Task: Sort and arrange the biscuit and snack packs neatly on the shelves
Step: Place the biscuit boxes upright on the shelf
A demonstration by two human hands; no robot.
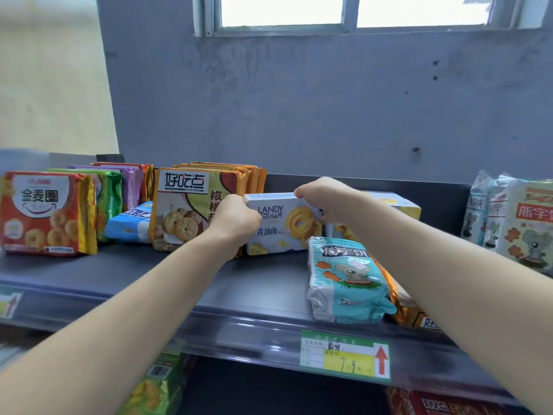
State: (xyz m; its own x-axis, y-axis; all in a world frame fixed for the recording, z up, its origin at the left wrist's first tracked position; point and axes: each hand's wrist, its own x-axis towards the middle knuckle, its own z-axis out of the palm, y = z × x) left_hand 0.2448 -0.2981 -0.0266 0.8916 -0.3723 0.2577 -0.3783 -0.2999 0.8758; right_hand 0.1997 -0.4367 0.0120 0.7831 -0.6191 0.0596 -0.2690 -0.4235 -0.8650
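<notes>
A white butter-cookie box (281, 226) stands upright at the middle of the dark top shelf (167, 274). My left hand (236, 218) grips its left end and my right hand (326, 199) grips its top right corner. Orange walnut-biscuit packs (185, 205) stand in a row just left of the box, touching my left hand. A teal mouse-print biscuit bag (347, 280) lies at the shelf's front edge, right of the box. More boxes of the same kind (398, 205) sit behind my right wrist, partly hidden.
A red ring-biscuit pack (45, 214), green and purple packs (119, 187) and a flat blue bag (131, 221) fill the left end. Pale mouse-print bags (514, 217) stand at far right. A price tag (344, 356) hangs on the shelf rail. More packs (155, 381) sit on the lower shelf.
</notes>
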